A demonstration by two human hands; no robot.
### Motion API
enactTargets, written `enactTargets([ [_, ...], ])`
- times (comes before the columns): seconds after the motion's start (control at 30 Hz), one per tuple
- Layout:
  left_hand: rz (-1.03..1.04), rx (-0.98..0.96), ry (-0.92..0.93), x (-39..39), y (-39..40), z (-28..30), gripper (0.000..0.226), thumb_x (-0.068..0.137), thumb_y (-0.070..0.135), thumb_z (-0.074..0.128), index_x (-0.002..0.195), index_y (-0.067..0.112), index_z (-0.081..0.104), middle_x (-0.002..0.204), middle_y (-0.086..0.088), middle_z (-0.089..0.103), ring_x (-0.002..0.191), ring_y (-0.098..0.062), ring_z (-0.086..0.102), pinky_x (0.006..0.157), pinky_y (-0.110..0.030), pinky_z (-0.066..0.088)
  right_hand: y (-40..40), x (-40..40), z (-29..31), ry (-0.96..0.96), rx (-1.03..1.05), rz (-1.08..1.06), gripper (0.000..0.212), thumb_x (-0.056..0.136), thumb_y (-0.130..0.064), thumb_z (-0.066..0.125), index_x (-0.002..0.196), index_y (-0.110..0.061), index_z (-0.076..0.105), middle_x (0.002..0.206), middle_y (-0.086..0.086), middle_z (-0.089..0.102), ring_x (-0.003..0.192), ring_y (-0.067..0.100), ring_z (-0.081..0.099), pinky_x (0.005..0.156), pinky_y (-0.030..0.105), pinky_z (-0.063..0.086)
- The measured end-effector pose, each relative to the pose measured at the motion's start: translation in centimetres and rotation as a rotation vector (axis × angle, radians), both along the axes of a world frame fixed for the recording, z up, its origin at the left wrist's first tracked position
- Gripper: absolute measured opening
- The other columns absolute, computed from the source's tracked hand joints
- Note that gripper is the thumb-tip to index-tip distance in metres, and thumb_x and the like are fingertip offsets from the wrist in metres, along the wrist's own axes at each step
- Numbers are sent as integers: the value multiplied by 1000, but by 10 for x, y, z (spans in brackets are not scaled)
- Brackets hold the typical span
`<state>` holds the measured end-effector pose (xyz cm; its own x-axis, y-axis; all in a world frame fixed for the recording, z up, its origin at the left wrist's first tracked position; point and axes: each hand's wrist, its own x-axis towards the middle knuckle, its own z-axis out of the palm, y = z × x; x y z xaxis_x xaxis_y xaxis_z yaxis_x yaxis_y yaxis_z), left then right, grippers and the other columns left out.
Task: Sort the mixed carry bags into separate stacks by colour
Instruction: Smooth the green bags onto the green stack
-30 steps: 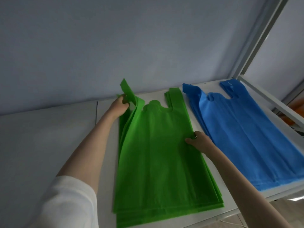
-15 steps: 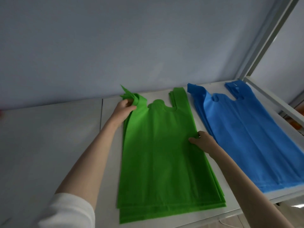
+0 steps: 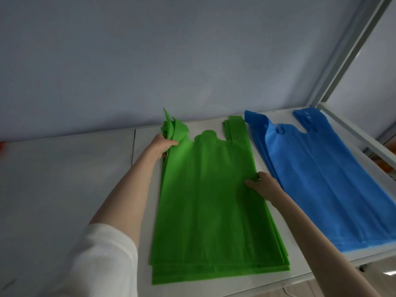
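Observation:
A stack of green carry bags (image 3: 210, 206) lies flat in the middle of the white table (image 3: 64, 179). To its right lies a stack of blue carry bags (image 3: 321, 185), handles toward the wall. My left hand (image 3: 164, 145) grips the green stack's left handle loops, which stick up bent at the far left corner. My right hand (image 3: 264, 184) pinches the green stack's right edge about halfway along, thumb on top.
A pale wall rises just behind the table. A white metal frame post (image 3: 351, 52) and rail (image 3: 355, 142) border the blue stack on the right. A seam (image 3: 134, 144) divides the table top left of the green stack. A small red thing (image 3: 1, 145) shows at the far left edge.
The green stack's lifted left side has come down flatter. My left hand keeps hold of the handle loops, and my right hand stays on the right edge.

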<state>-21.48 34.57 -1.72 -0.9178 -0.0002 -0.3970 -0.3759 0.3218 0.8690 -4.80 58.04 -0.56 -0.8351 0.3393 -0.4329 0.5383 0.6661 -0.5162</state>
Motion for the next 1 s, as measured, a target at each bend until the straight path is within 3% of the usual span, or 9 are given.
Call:
enactTargets([
  [0.2, 7, -79, 290, 6, 3, 2, 29, 85, -7, 45, 108, 5, 59, 99, -15, 60, 92, -21, 57, 68, -26, 43, 2, 0, 0, -8, -16, 8, 43, 95, -24, 50, 127, 4, 45, 126, 22, 55, 110, 33, 56, 94, 38, 46],
  [0.27, 78, -133, 289, 9, -1, -8, 27, 85, -3, 47, 110, 3, 58, 108, -20, 63, 100, -29, 61, 78, -31, 46, 4, -1, 0, -6, -36, 6, 41, 95, -22, 50, 127, 4, 45, 126, 22, 54, 99, 29, 55, 86, 37, 45],
  [0.33, 158, -201, 147, 8, -4, -19, 34, 86, 5, 53, 118, -4, 59, 119, -24, 63, 110, -34, 61, 88, -36, 49, 6, -1, 0, -2, -61, 2, 40, 94, -19, 51, 127, 4, 45, 126, 21, 54, 95, 27, 53, 82, 34, 44],
  [0.47, 126, -16, 3, 5, -3, -15, 44, 87, 18, 64, 122, -7, 57, 122, -19, 62, 113, -31, 62, 95, -37, 49, 10, 1, -1, 9, -109, -16, 46, 94, -15, 50, 135, 2, 38, 129, 21, 52, 92, 27, 55, 88, 33, 47],
  [0.6, 59, -157, 200, 4, 2, -10, 37, 88, 4, 53, 125, -1, 56, 123, -23, 62, 111, -35, 61, 90, -37, 49, 9, 1, -1, 35, -118, -29, 54, 94, -20, 51, 140, -1, 33, 135, 20, 48, 92, 22, 52, 82, 29, 42],
  [0.77, -30, -11, 382, 19, -1, -18, 63, 85, -12, 46, 145, 6, 36, 138, -5, 50, 122, -22, 54, 105, -34, 43, 9, 3, 0, 25, -88, -30, 54, 94, -22, 51, 141, -1, 33, 138, 19, 46, 120, 32, 52, 90, 32, 43],
  [0.83, 1, 1, 321, 23, -3, -21, 63, 86, -11, 47, 144, 10, 36, 124, 2, 52, 108, -16, 55, 94, -31, 45, 9, 3, 1, 18, -76, -28, 54, 94, -23, 52, 140, -1, 34, 137, 19, 47, 120, 32, 52, 95, 34, 43],
  [0.93, 147, -43, 169, 11, -5, -22, 47, 84, 3, 56, 131, 0, 50, 120, -14, 62, 97, -25, 61, 82, -35, 49, 9, 2, 0, 10, -71, -29, 53, 93, -24, 53, 138, 0, 37, 137, 19, 47, 120, 31, 52, 95, 33, 42],
  [1.0, 146, -88, 127, 3, -3, -20, 44, 81, 10, 60, 122, -4, 55, 120, -23, 63, 104, -33, 64, 86, -39, 52, 8, 2, 0, 8, -64, -27, 54, 93, -24, 52, 139, 0, 36, 138, 18, 46, 120, 31, 51, 96, 34, 42],
])
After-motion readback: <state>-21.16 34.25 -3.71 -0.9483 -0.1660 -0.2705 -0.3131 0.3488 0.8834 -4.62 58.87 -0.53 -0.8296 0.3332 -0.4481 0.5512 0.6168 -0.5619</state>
